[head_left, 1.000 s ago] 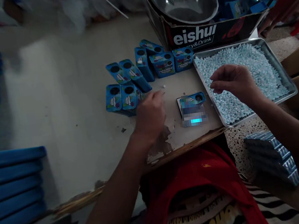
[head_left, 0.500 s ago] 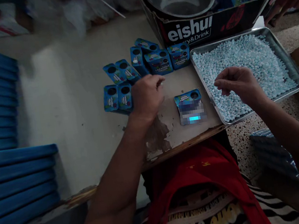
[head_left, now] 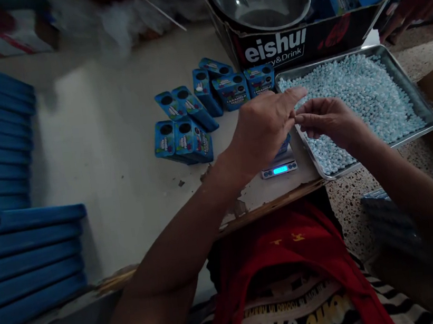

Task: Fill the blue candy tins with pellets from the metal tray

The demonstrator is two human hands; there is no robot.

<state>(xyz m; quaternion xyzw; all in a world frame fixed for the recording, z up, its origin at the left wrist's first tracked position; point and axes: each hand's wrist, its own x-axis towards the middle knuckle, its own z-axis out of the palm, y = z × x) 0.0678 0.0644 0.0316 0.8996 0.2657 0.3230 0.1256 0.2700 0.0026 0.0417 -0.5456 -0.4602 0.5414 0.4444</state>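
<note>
Silver flat digital scale [head_left: 280, 170] with a lit blue display sits near the pale table's [head_left: 98, 145] worn wooden edge, a blue printed box [head_left: 284, 145] above it, mostly hidden beneath the left hand [head_left: 261, 124]. That hand's fingers reach forward to the right hand [head_left: 333, 121], whose thumb and forefinger pinch together beside a rectangular metal tray [head_left: 409, 84] of small pale-blue pellets [head_left: 367, 94]. Whether the 2 hands grip any pellet cannot be told.

My left hand [head_left: 259, 124]: back up, one finger extended. My right hand [head_left: 330, 118]: fingers curled, thumb alongside. Fingertips near-meeting.
</note>
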